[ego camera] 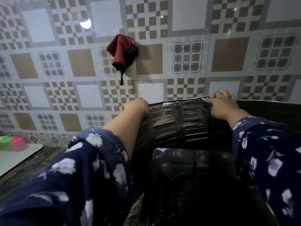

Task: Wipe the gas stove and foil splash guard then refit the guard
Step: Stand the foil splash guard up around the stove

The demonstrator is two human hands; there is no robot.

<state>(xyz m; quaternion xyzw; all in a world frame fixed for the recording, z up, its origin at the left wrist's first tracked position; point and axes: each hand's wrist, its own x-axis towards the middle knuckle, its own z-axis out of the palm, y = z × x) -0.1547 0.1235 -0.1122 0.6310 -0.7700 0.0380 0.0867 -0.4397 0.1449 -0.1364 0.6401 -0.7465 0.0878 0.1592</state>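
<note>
The foil splash guard (177, 121) stands upright behind the gas stove (192, 173), its ribbed panels dark and shiny. My left hand (137, 106) grips the guard's top left corner. My right hand (222, 104) holds the top edge further right, fingers curled over it. A side panel of the guard runs off to the right behind my right sleeve. The stove top is dark and partly hidden by my arms. A red and black cloth (123, 52) hangs on the tiled wall above.
The patterned tiled wall (187, 62) stands directly behind the guard. At the left, a white board (17, 157) lies on the dark counter with green and pink plastic containers (13, 142) on it.
</note>
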